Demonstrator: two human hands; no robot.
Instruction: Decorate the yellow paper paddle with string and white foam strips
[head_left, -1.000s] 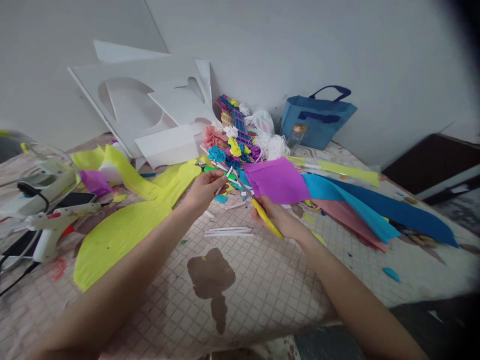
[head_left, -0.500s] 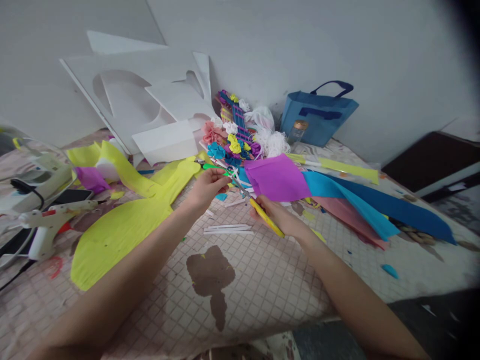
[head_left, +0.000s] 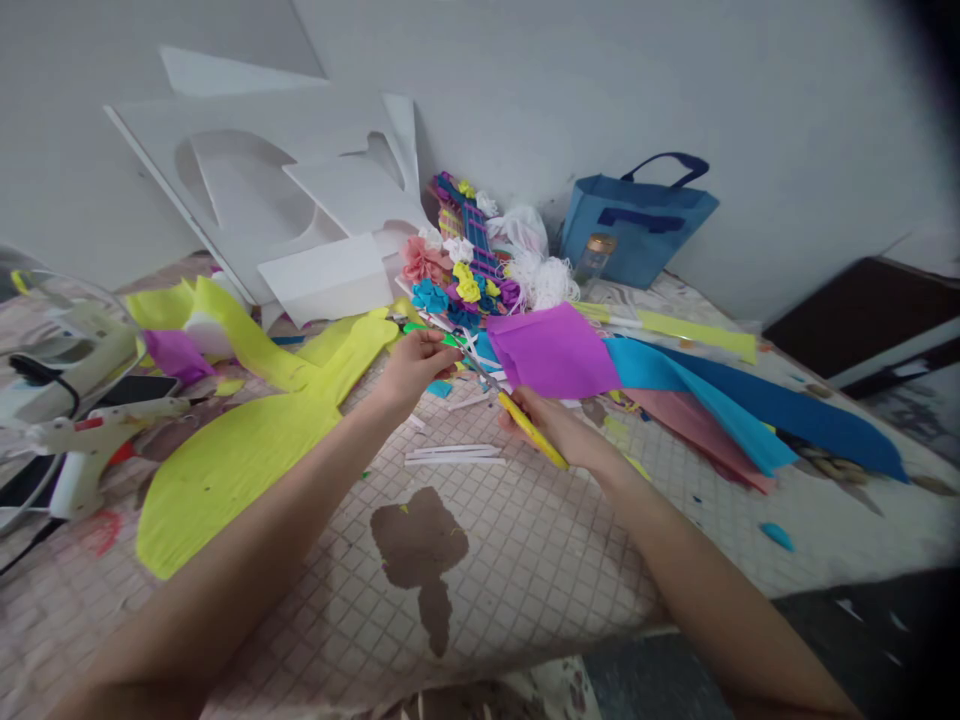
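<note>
My right hand (head_left: 551,425) is closed around the yellow handles of a pair of scissors (head_left: 534,432), whose metal blades reach up and left toward my other hand. Fingertips of my left hand (head_left: 415,368) are pinched together by the blade tips, on what looks like a thin white paper strip, mostly hidden. Several cut white paper strips (head_left: 454,455) lie on the table below my hands. More white scraps and a green piece (head_left: 414,327) are scattered behind the blades. Beside my left forearm lies a large yellow crepe-covered shape (head_left: 232,470).
Purple crepe paper (head_left: 559,350) and blue crepe paper (head_left: 795,405) spread to the right. Paper flowers (head_left: 431,262), a blue bag (head_left: 637,235) and a glass jar (head_left: 595,260) stand behind. White foam boards (head_left: 322,280) lean on the wall. A glue gun (head_left: 82,440) lies left.
The scissor blades look more closed, and the white strip that showed at their tips is less visible. Both hands stay nearly in place; the view has shifted slightly.
</note>
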